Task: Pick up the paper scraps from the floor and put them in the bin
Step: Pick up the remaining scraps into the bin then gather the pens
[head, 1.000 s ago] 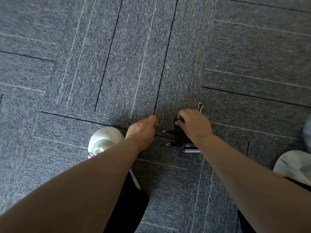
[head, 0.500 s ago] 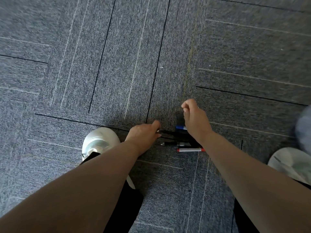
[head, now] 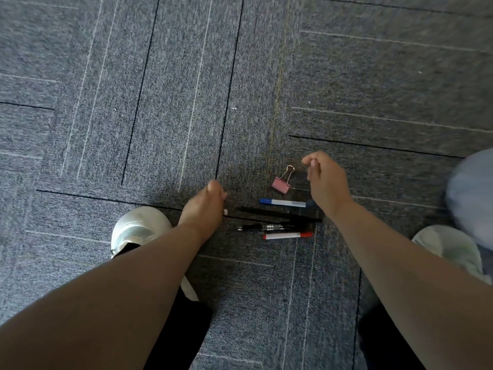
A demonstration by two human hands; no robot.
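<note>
Paper scrap (head: 225, 211) beside left hand (head: 205, 206)

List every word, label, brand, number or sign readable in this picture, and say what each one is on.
No text can be read anywhere in this view.
blue-capped marker: white barrel, any print too blurred to read.
red-capped marker: white barrel, any print too blurred to read.
black pen: no legible marking.
pink binder clip: no marking visible.
</note>
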